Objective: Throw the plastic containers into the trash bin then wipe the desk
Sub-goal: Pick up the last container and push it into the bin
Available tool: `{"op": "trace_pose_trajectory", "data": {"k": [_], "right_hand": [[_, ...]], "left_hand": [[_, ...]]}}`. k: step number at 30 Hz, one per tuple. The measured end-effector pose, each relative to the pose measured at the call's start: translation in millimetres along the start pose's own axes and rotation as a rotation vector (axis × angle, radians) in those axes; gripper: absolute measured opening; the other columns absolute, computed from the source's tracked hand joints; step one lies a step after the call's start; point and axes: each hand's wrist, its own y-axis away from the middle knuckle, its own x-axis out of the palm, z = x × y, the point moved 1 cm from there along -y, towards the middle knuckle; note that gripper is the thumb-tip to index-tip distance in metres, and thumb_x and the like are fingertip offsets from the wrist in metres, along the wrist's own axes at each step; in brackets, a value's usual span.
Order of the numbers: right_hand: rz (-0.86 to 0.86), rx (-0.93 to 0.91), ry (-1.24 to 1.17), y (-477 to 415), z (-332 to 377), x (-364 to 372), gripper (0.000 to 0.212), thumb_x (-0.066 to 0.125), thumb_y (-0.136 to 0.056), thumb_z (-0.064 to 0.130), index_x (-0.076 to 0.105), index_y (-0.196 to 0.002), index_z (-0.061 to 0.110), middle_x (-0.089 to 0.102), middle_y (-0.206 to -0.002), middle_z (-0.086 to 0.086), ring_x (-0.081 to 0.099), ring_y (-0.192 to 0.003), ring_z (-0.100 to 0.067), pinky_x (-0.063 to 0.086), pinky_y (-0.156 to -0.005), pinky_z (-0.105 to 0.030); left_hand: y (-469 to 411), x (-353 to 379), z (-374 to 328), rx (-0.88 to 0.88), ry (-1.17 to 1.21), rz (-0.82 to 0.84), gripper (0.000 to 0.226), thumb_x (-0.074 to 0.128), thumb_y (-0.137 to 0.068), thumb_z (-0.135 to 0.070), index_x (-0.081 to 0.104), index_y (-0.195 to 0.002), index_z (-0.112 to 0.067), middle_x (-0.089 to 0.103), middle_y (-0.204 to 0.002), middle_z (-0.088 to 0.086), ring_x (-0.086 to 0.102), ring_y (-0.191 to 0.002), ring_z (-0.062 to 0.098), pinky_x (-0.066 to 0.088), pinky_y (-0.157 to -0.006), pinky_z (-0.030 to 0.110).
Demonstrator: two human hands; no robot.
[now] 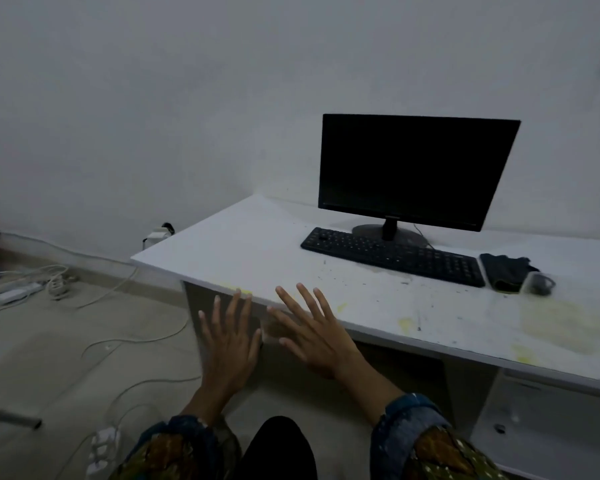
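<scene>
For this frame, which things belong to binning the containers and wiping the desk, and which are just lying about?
Job: stained desk; small clear container at its right; dark cloth beside it, probably for wiping; left hand and right hand, both empty. No bin in view.
Lying about: monitor; keyboard; cables and power strip on the floor.

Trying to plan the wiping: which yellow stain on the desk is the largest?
The pale yellow patch at the desk's right front, near the clear container. It is broad and faint; the other yellow marks are small dabs.
</scene>
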Motion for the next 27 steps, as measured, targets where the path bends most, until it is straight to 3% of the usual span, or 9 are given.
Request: {"op": "trace_pose_trajectory", "data": {"k": [5,9,12,17,21,23,27], "right_hand": [[0.108,0.143,0.002,23,-37,-2,0.057,0.025,-0.094,0.054,0.031,-0.144,0.028,0.023,-0.154,-0.007,0.028,-0.140,-0.035,0.004,-0.113,-0.049],[0.203,0.257,-0.032,46,-63,-7,0.056,0.009,-0.097,0.051,0.036,-0.139,0.027,0.027,-0.150,-0.008,0.029,-0.135,-0.033,0.007,-0.112,-0.050],[0.217,0.366,-0.049,68,-82,-17,0.053,0.007,-0.098,0.048,0.042,-0.130,0.027,0.040,-0.145,-0.008,0.035,-0.128,-0.030,0.020,-0.106,-0.048],[0.249,0.571,-0.042,104,-115,-36,0.051,0.005,-0.098,0.048,0.045,-0.121,0.027,0.060,-0.130,-0.005,0.039,-0.120,-0.024,0.023,-0.101,-0.043],[0.217,0.694,0.010,129,-144,-49,0.050,0.005,-0.098,0.047,0.047,-0.115,0.025,0.063,-0.122,-0.004,0.041,-0.115,-0.024,0.026,-0.096,-0.042],[0.196,0.768,0.047,140,-160,-56,0.051,0.005,-0.098,0.047,0.048,-0.113,0.023,0.064,-0.119,-0.006,0.048,-0.113,-0.026,0.027,-0.094,-0.042],[0.222,0.898,0.146,163,-192,-65,0.044,0.025,-0.093,0.042,0.055,-0.111,0.016,0.065,-0.115,-0.011,0.062,-0.104,-0.031,0.028,-0.092,-0.044]], "left_hand": [[-20,1,-42,0.124,0.035,-0.002,0.064,0.014,-0.094,-0.052,0.008,-0.151,-0.023,0.009,-0.158,0.007,0.004,-0.145,0.033,0.001,-0.113,0.057],[-28,0,-80,0.251,0.083,0.022,0.059,0.018,-0.096,-0.046,0.026,-0.147,-0.017,0.018,-0.157,0.009,0.009,-0.145,0.030,0.000,-0.115,0.056],[-34,1,-114,0.298,0.160,0.051,0.058,0.015,-0.097,-0.046,0.032,-0.145,-0.017,0.026,-0.154,0.008,0.016,-0.143,0.024,-0.001,-0.116,0.048],[-47,5,-161,0.401,0.240,0.098,0.053,0.017,-0.098,-0.045,0.037,-0.138,-0.018,0.042,-0.145,0.008,0.030,-0.135,0.020,0.008,-0.114,0.042],[-62,6,-195,0.492,0.270,0.148,0.056,0.013,-0.097,-0.049,0.040,-0.135,-0.019,0.051,-0.138,0.008,0.048,-0.125,0.020,0.034,-0.105,0.040],[-69,4,-214,0.551,0.256,0.193,0.063,0.011,-0.094,-0.054,0.039,-0.138,-0.019,0.046,-0.143,0.007,0.050,-0.126,0.023,0.034,-0.106,0.041],[-81,6,-241,0.595,0.233,0.295,0.088,-0.009,-0.073,-0.059,0.019,-0.148,-0.025,0.017,-0.156,-0.003,0.023,-0.142,0.016,0.013,-0.117,0.036]]}}
